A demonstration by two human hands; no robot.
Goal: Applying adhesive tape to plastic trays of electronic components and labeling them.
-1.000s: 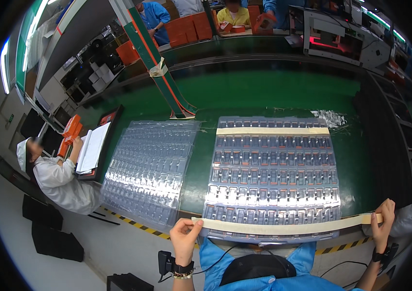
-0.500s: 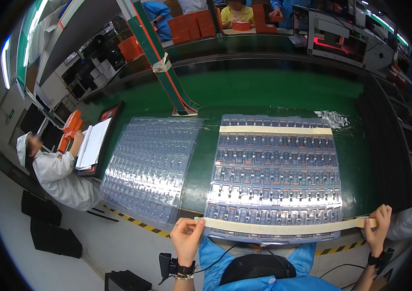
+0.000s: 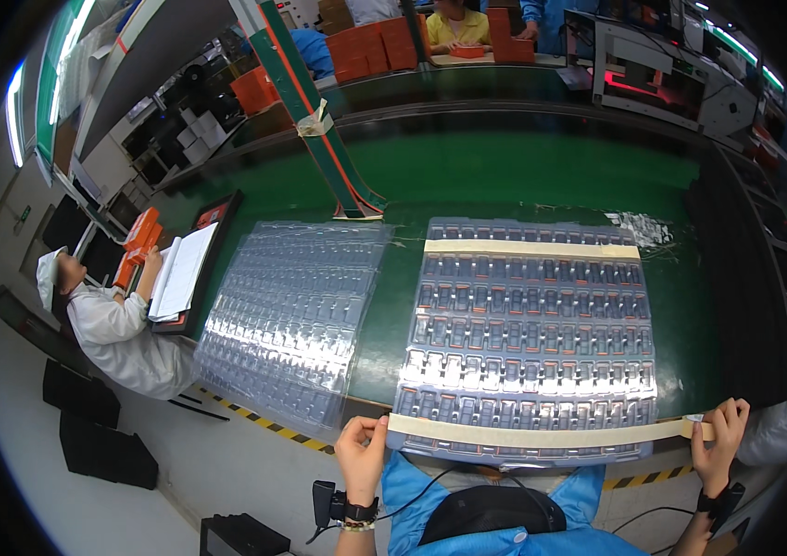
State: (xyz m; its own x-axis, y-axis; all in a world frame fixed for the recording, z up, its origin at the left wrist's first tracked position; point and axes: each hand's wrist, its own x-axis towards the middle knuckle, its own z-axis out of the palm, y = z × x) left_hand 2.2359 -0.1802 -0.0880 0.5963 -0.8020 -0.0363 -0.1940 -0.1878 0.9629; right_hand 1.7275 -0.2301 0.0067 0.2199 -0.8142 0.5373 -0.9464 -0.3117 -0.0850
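A pale cream strip of tape [image 3: 541, 435] is stretched across the near edge of a transparent plastic blister tray [image 3: 530, 362]. My left hand [image 3: 362, 454] pinches its left end between thumb and fingertips at the tray's near left corner. Beyond the tray's right edge, my right hand [image 3: 719, 447] grips the other end with fingers bent. Rows of small dark parts with orange edges fill the tray's pockets. A second tape strip [image 3: 523, 248] runs across its far end. Whether the near strip touches the tray all along cannot be made out.
Left of the tray lies a transparent blister tray or stack of them [image 3: 287, 324] on the green table [image 3: 486, 167]. A green post [image 3: 305, 107] rises behind it. Far left, a person in white [image 3: 120, 324] sits by papers [image 3: 183, 271]. Orange boxes [image 3: 370, 48] stand at the back.
Both hands hold the strip in nearly the same place; the right hand has turned slightly. At the back, a co-worker's hand has lowered beside the orange boxes. The whole view has shifted a little.
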